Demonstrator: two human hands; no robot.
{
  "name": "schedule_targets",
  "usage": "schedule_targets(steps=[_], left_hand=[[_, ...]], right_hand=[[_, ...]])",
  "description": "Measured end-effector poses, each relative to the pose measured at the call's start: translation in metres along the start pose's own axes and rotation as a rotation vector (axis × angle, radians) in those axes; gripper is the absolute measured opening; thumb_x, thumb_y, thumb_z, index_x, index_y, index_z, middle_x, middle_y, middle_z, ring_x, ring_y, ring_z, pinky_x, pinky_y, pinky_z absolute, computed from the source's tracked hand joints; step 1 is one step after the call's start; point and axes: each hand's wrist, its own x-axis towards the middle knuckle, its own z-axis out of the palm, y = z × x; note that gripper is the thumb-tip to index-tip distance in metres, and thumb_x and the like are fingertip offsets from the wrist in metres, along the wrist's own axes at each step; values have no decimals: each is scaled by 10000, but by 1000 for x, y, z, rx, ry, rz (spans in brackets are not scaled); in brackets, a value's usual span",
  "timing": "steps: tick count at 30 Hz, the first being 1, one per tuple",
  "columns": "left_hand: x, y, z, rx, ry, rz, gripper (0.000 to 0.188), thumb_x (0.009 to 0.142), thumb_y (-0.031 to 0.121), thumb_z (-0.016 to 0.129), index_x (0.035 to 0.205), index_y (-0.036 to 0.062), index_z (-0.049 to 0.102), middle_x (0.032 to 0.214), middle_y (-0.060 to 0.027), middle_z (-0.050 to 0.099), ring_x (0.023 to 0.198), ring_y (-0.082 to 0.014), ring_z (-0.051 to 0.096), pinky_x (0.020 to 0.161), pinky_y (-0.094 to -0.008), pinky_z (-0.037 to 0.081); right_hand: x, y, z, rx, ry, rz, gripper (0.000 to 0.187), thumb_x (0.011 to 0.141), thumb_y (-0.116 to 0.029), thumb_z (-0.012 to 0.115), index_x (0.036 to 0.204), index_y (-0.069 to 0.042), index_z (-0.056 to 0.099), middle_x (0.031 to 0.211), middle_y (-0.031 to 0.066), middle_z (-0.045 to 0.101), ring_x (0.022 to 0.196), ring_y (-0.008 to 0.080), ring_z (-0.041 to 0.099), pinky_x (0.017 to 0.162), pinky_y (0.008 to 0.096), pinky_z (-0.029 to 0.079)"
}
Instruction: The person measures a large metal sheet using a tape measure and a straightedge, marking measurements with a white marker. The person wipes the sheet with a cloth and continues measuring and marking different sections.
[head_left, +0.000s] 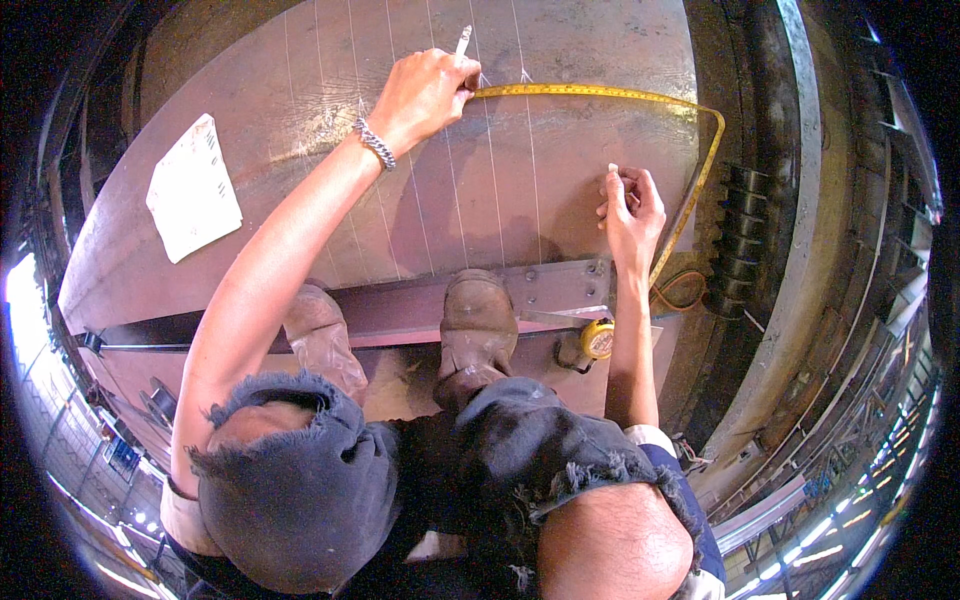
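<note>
Left hand (425, 95) and right hand (632, 210) are well apart over the plate (290, 190). The left pinches the end of the yellow tape (560, 89) near the plate's upper middle, a cigarette (463, 41) sticking up from its fingers; a chain bracelet (375, 143) circles that wrist. The right is closed on a small white stub, seemingly chalk (613, 168), between thumb and fingers; whether the chalk touches the plate I cannot tell. From the left hand the tape runs right across the plate, bends past its edge and comes down behind the right forearm toward its case (598, 341), which lies just left of that forearm. Thin pale lines (532, 170) cross the plate from top to bottom, two with short arrow-like marks near the tape. A creased paper (195, 200) lies on the plate's left part. Along the near edge runs a beam (560, 286) with bolt heads or holes at its right end; two worn boots (480, 315) show in front of it. A thin strap (702, 290) lies looped right of the right forearm, and a black ribbed part (738, 238) sits beyond the plate's right side
</note>
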Motion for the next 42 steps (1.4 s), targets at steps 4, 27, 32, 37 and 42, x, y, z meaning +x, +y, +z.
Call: schedule_targets(steps=[4, 27, 32, 37, 42], left_hand=[[6, 3, 5, 18, -7, 17, 137, 806, 180, 697, 895, 77, 681, 817, -136, 690, 807, -343, 666, 724, -460, 521], [6, 10, -9, -21, -71, -30, 120, 821, 145, 708, 903, 59, 693, 858, -128, 719, 801, -291, 697, 729, -398, 535], [7, 14, -12, -29, -87, -39, 112, 823, 133, 705, 903, 56, 696, 841, -125, 721, 802, -279, 705, 730, -382, 538], [8, 13, -10, -31, -75, -43, 104, 821, 129, 703, 894, 56, 695, 831, -122, 719, 790, -277, 703, 722, -376, 537], [7, 12, -9, -38, -69, -34, 105, 817, 129, 706, 890, 54, 692, 822, -123, 716, 786, -277, 700, 722, -378, 533]], right_hand=[[2, 3, -3, -33, 62, -16, 167, 919, -192, 685, 929, -27, 665, 712, 21, 645, 557, 79, 577, 505, 259, 463], [117, 0, -29, -421, 361, -530, 179, 824, -188, 708, 914, -34, 694, 915, 145, 664, 815, 339, 670, 727, 405, 533], [122, 4, -31, -442, 369, -571, 180, 820, -191, 714, 918, -41, 698, 922, 143, 663, 811, 345, 669, 722, 406, 537], [120, 0, -32, -444, 342, -561, 176, 815, -193, 716, 907, -43, 703, 915, 150, 661, 803, 350, 666, 719, 411, 538], [122, -5, -36, -534, 313, -587, 169, 804, -182, 716, 894, -40, 706, 901, 162, 658, 814, 359, 667, 737, 427, 540]])
